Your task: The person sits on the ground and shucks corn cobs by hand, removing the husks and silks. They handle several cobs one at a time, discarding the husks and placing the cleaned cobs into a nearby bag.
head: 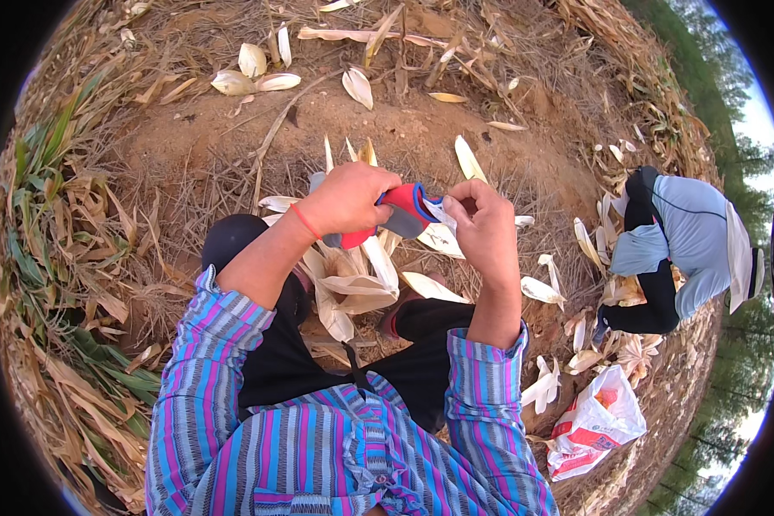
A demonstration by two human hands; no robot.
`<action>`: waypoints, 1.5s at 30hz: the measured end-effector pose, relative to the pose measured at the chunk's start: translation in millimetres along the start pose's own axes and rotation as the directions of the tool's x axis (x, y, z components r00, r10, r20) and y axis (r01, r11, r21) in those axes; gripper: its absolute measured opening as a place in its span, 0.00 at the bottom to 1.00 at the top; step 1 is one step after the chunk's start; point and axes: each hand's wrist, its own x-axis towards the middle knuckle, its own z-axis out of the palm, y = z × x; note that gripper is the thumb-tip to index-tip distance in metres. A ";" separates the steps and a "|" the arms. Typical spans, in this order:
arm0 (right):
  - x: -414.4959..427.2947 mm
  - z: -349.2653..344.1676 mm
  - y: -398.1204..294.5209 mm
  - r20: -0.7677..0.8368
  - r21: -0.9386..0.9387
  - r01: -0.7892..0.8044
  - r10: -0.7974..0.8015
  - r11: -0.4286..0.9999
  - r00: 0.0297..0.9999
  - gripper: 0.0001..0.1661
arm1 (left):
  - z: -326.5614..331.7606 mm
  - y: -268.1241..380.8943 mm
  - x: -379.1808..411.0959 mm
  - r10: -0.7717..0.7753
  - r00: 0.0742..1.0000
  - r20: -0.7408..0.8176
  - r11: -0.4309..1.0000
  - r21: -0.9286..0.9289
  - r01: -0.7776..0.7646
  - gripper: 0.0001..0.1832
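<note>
Between my two hands is a red and grey work glove (407,197) with blue edging. My left hand (351,197) grips its body, and more red and grey fabric shows beneath the fingers. At the glove's cuff, my right hand (482,226) pinches a whitish strip, perhaps a tag, between thumb and fingers. Part of the glove is hidden behind my left hand. Directly below, pale corn husks (361,287) lie on the soil between my bent legs.
A co-worker (696,226) in light blue bends over husks at the right. A white and red printed bag (596,426) stands at lower right. Dry corn stalks and leaves (97,251) are heaped at left. Loose husks (251,74) lie on the ground ahead.
</note>
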 end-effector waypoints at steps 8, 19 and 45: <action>2.0 5.7 3.8 -0.063 0.517 0.051 -0.022 0.854 0.998 0.05 | 6.4 8.3 -1.0 0.007 0.995 0.101 0.887 -0.460 0.041 0.19; 3.7 10.0 -2.1 0.164 0.819 -0.213 0.140 0.533 0.977 0.17 | 4.6 12.8 0.7 -0.166 0.986 0.025 0.440 -0.893 0.097 0.18; 1.9 49.2 1.0 0.112 0.849 -0.085 -0.021 0.521 0.993 0.21 | 15.3 -1.3 29.2 -0.681 0.704 -0.202 0.151 -0.979 -0.135 0.27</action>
